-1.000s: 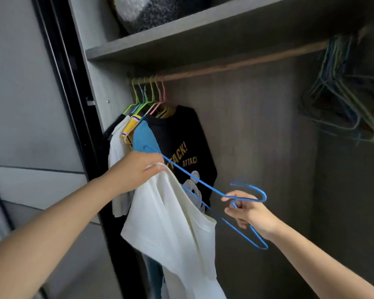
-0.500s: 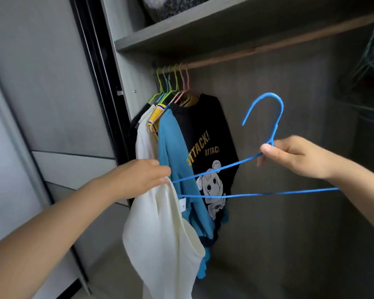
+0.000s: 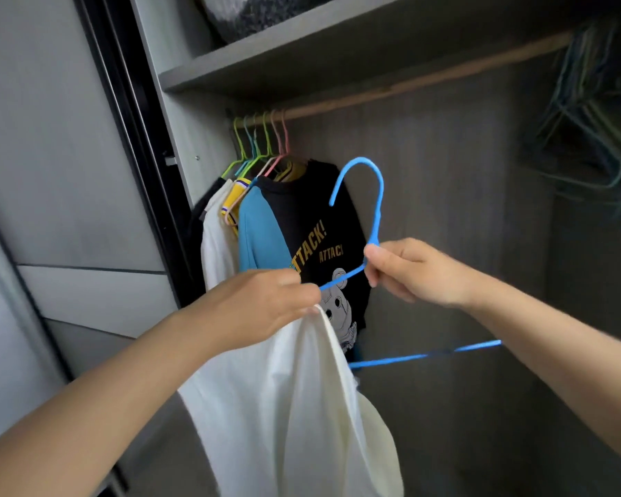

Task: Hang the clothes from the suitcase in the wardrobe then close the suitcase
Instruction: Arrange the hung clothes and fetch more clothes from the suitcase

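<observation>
A white T-shirt [image 3: 294, 417] hangs down from my left hand [image 3: 262, 303], which grips its top edge at the left end of a blue wire hanger [image 3: 375, 217]. My right hand [image 3: 413, 270] pinches the hanger at the base of its hook, which points upward. The hanger's bottom bar runs to the right below my right forearm. Behind, several shirts hang on the wooden rail [image 3: 409, 84], the front one a black T-shirt [image 3: 312, 245] with yellow lettering. The suitcase is out of view.
A grey shelf [image 3: 302, 55] sits just above the rail with a dark bundle on it. Several bare hangers [image 3: 588, 130] bunch at the rail's right end. The wardrobe's dark door track [image 3: 137, 145] and grey panels stand at the left.
The hanger went from lying low with its hook sideways to standing hook-up. My right hand lifted it, and my left hand stays gripping the white T-shirt at the hanger's end.
</observation>
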Motion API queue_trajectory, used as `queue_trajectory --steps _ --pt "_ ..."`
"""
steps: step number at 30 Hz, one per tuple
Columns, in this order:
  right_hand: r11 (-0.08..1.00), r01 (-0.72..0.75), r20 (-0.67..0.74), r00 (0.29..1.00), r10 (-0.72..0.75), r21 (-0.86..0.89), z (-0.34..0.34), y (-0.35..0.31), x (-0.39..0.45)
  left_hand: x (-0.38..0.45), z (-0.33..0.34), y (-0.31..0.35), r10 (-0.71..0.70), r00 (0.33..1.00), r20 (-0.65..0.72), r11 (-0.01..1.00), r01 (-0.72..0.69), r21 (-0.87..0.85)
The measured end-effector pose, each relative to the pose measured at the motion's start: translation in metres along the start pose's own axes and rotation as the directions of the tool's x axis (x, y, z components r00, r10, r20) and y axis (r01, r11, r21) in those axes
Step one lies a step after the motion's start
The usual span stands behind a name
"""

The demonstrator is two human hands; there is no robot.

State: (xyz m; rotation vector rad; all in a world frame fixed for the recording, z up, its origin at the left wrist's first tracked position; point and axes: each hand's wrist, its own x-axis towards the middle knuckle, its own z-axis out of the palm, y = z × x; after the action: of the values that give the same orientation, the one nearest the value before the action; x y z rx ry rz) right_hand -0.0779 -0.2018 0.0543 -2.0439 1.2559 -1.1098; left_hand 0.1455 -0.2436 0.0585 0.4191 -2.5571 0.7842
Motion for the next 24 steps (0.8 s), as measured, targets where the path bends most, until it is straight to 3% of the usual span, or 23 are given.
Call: queue_trajectory --steps 3,5,7,9,11,13,15,17,19,21,24 --pt "0.967 0.033 -0.031 0.999 -0.026 0.254 0.018 0.006 0.001 0.011 0.001 0.009 -0.014 0.996 -0.092 1.000 0.013 -0.010" --pt "0.948 0.082 -0.087 0.995 -0.058 0.307 0.024 0.008 0.003 0.016 0.002 0.011 -0.056 0.993 -0.101 0.997 0.060 0.042" --pt "0.973 0.131 -0.174 0.980 -0.099 0.189 0.025 0.012 0.003 0.018 0.002 0.011 -0.105 0.991 -0.086 0.985 0.115 0.130" --pt "0.968 0.224 -0.286 0.926 -0.247 -0.111 0.025 0.023 0.002 0.018 0.000 0.008 -0.176 0.984 -0.032 0.966 0.179 0.187" --pt "0.878 0.289 -0.377 0.818 -0.434 -0.382 0.023 0.033 -0.006 0.016 -0.001 0.001 -0.278 0.960 -0.035 0.938 0.279 0.204" --pt "0.822 0.368 -0.359 0.766 -0.533 -0.435 0.022 0.039 -0.019 0.017 -0.003 -0.004 -0.348 0.936 -0.057 0.915 0.352 0.195" --pt "0.853 0.396 -0.180 0.863 -0.473 -0.340 0.032 0.038 -0.033 0.023 -0.007 -0.010 -0.443 0.897 -0.014 0.880 0.437 0.186" --pt "0.922 0.235 0.147 0.969 -0.198 -0.307 0.052 0.042 -0.039 0.029 -0.008 -0.016 -0.575 0.816 0.066 0.816 0.566 0.115" --pt "0.918 0.072 0.351 0.933 0.077 -0.391 0.076 0.055 -0.039 0.035 -0.008 -0.020 -0.614 0.787 0.069 0.789 0.610 0.067" --pt "0.931 -0.042 0.314 0.935 0.164 -0.362 0.083 0.059 -0.033 0.038 -0.007 -0.025 -0.622 0.781 0.057 0.783 0.622 0.010" --pt "0.926 -0.143 0.118 0.974 0.195 -0.349 0.053 0.065 -0.022 0.029 -0.007 -0.038 -0.629 0.777 0.008 0.777 0.629 -0.012"
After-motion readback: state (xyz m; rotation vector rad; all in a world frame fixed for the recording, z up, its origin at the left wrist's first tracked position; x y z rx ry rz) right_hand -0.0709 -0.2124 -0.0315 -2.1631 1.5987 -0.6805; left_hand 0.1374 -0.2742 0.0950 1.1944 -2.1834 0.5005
